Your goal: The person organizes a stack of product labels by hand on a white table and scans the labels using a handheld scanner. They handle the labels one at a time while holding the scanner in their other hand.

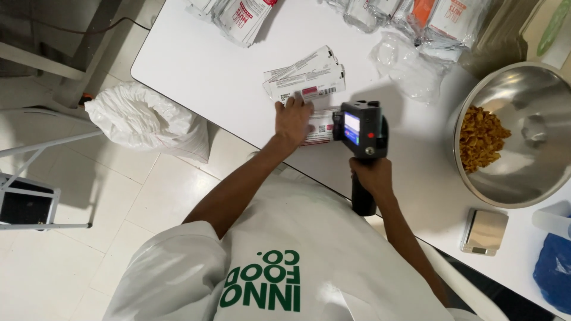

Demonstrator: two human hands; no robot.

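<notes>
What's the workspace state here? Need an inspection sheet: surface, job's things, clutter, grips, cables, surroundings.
Surface: white table, rounded corner, well lit.
Job's things: flat pouch pinned under the left hand; black handheld printer with lit screen set against the pouch; pouch stack just beyond.
Clutter: steel bowl with golden snack pieces; small scale; clear bags; more pouches at the far edge; blue bag.
Grips: left hand flat on the pouch, fingers spread; right hand closed around the printer's handle.
Cables: one dark cable along the floor, far left.
Surroundings: pale tiled floor; white sack beside the table; metal frame at left.
</notes>
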